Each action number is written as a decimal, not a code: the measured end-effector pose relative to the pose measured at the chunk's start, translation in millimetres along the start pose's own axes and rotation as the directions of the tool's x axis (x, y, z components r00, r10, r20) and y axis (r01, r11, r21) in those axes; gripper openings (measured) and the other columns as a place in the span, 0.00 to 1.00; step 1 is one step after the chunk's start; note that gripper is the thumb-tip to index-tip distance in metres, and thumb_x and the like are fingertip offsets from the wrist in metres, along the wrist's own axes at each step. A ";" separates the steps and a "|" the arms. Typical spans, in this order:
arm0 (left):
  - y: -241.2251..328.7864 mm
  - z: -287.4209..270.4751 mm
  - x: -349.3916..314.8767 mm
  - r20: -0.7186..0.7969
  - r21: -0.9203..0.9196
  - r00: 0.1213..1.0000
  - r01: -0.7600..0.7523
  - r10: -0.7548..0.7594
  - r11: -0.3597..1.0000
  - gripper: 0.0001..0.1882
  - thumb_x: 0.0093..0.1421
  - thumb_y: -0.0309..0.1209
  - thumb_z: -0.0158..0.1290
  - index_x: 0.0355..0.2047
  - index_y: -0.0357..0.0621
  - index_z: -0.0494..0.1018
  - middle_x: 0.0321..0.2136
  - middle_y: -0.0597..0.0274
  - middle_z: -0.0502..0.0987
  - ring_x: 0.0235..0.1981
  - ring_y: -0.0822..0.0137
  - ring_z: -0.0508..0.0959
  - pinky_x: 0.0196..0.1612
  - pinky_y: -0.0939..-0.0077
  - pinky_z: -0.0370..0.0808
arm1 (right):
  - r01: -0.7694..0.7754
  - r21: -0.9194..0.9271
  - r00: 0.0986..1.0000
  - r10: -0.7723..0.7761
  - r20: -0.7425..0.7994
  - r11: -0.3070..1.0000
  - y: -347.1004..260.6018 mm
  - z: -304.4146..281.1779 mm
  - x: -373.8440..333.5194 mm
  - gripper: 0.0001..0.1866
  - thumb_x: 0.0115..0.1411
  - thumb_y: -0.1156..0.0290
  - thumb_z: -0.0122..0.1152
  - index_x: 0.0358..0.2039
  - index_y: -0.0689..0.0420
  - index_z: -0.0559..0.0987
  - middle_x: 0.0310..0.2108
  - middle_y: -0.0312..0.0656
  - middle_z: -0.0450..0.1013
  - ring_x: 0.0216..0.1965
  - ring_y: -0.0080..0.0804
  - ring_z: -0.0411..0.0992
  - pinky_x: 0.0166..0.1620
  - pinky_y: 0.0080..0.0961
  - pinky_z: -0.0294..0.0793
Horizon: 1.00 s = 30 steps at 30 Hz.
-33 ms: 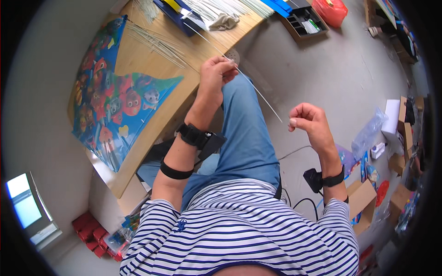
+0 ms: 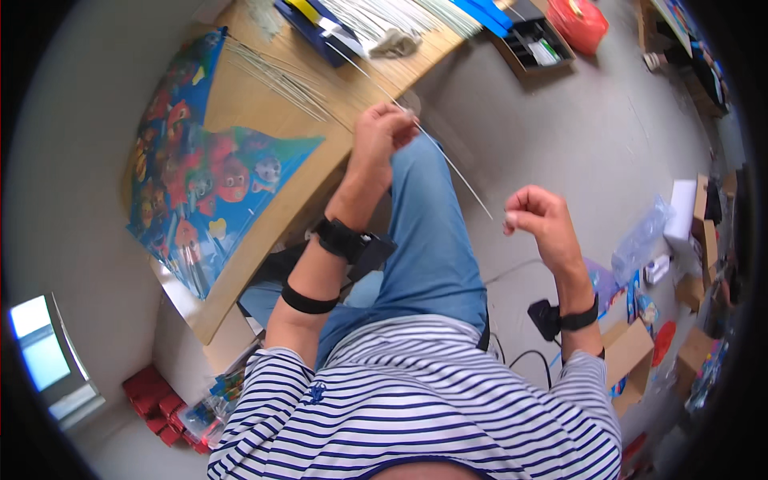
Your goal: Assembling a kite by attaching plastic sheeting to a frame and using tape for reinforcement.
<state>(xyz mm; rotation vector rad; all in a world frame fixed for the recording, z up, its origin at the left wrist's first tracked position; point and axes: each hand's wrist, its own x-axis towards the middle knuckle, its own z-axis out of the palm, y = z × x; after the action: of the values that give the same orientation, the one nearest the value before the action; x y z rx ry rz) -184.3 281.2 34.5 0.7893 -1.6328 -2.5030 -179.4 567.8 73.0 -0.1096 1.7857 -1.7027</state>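
Note:
My left hand (image 2: 382,136) pinches a long, thin, pale rod (image 2: 454,168) between thumb and fingers. The rod slants from the dark blue holder with a yellow strip (image 2: 332,58) on the table down to the right, over my knee. To the right, my right hand (image 2: 544,224) is raised just beyond the rod's lower end, apart from it. Its thumb and index finger are pressed together; whether anything small is between them cannot be made out. A blue sheet printed with cartoon animals (image 2: 232,188) lies on the wooden table (image 2: 240,276) at left.
Several loose rods (image 2: 280,84) lie beyond the sheet, with more rods and a crumpled glove (image 2: 396,44) at the back. On the floor are a box with compartments (image 2: 532,48), a red plastic bag (image 2: 578,24), cardboard boxes (image 2: 628,360) and a black cable (image 2: 532,348).
The whole view has shifted slightly, carrying the table and sheet a little to the right. Both hands keep nearly the same pose, and the rod stays in my left hand.

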 end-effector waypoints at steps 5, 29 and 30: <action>-8.8 0.8 -3.7 0.039 -0.062 0.999 0.031 -0.029 0.998 0.02 0.59 0.26 0.53 0.29 0.45 0.72 0.28 0.61 0.80 0.29 0.71 0.79 0.38 0.76 0.77 | -0.021 -0.014 0.996 0.019 -0.084 1.000 13.9 -11.7 -8.1 0.04 0.52 0.81 0.58 0.30 0.64 0.75 0.24 0.37 0.72 0.26 0.24 0.73 0.34 0.22 0.74; 46.0 -28.0 120.9 -0.206 -0.691 0.943 0.049 -0.260 0.721 0.06 0.59 0.30 0.60 0.33 0.46 0.74 0.26 0.66 0.77 0.27 0.69 0.77 0.38 0.62 0.74 | -0.115 0.077 0.988 0.122 -0.090 0.990 38.6 -12.0 15.4 0.05 0.53 0.84 0.59 0.31 0.64 0.75 0.25 0.37 0.73 0.26 0.24 0.74 0.34 0.21 0.77; 47.1 -24.7 124.6 -0.208 -0.692 0.943 0.046 -0.260 0.720 0.06 0.59 0.30 0.60 0.33 0.46 0.74 0.26 0.66 0.77 0.27 0.69 0.77 0.38 0.62 0.74 | -0.116 0.075 0.989 0.122 -0.088 0.990 37.1 -10.1 15.4 0.05 0.53 0.84 0.59 0.31 0.64 0.75 0.25 0.37 0.73 0.26 0.24 0.74 0.34 0.21 0.77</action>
<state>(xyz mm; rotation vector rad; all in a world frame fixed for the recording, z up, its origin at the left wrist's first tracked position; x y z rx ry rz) -292.4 200.9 19.5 1.1278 -0.4754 -2.6167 -182.7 574.6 32.2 0.1056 1.7597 -1.7063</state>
